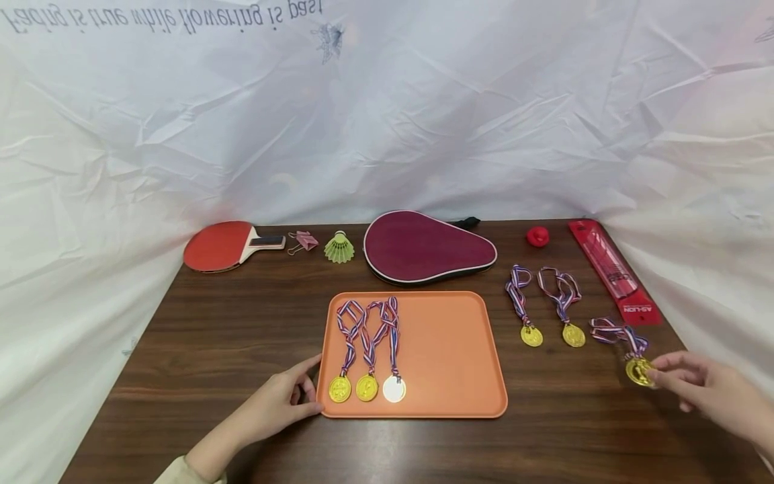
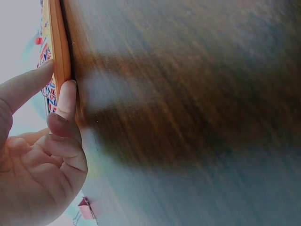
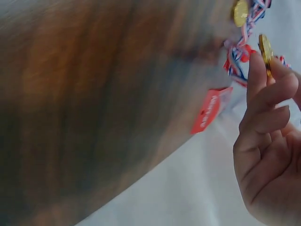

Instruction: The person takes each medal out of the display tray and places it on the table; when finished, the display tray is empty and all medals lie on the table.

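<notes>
My right hand (image 1: 704, 386) pinches a gold medal (image 1: 637, 371) by its edge between thumb and fingers, at the right of the table. Its striped ribbon (image 1: 619, 334) trails away behind it; in the right wrist view the medal (image 3: 265, 49) stands edge-on between the fingertips. My left hand (image 1: 281, 396) grips the left rim of an orange tray (image 1: 447, 356), with fingertips on either side of the rim (image 2: 61, 52) in the left wrist view. On the tray's left half lie two gold medals (image 1: 366, 387) and a silver medal (image 1: 394, 388), ribbons stretched toward the back.
Two more gold medals (image 1: 531, 335) lie right of the tray. Along the back are a red paddle (image 1: 216, 247), a pink binder clip (image 1: 304, 240), a shuttlecock (image 1: 340, 249), a maroon paddle case (image 1: 426, 249), a small red object (image 1: 537, 236) and a red packet (image 1: 639, 309). White cloth (image 1: 387, 134) surrounds the table.
</notes>
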